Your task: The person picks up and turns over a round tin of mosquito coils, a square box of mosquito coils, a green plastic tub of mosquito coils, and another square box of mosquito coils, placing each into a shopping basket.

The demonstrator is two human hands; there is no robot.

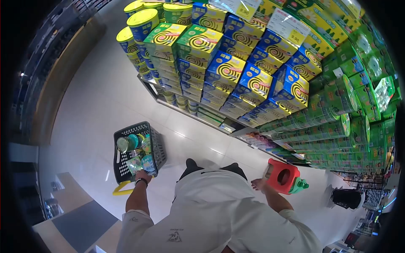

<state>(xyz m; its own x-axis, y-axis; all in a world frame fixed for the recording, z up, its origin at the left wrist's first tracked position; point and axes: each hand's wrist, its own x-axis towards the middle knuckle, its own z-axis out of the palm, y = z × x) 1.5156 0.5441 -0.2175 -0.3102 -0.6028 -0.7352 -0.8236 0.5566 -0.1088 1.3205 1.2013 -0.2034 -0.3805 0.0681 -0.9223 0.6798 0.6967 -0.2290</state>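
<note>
My left hand (143, 176), with a dark band at the wrist, is closed at the near rim of a dark shopping basket (158, 147). Its fingers overlap the packed goods just inside. A yellow handle (121, 188) sticks out beside that wrist. Round tins (122, 144) and blue-green packages (147, 162) fill the basket. On the other side, my right hand (257, 184) hangs with loosely parted fingers and nothing in it. Close to it stands a red container (282, 176) with a dark round opening, and a green bottle (299, 185) at its side.
Ahead, a shelf display bears stacked blue-and-yellow boxes (227, 67), yellow-lidded tubs (143, 19) and price cards (288, 27). Green packs and cylinders (333, 97) rise to the right. A grey-topped counter (86, 223) is at lower left. Pale floor (86, 101) runs between the shelves.
</note>
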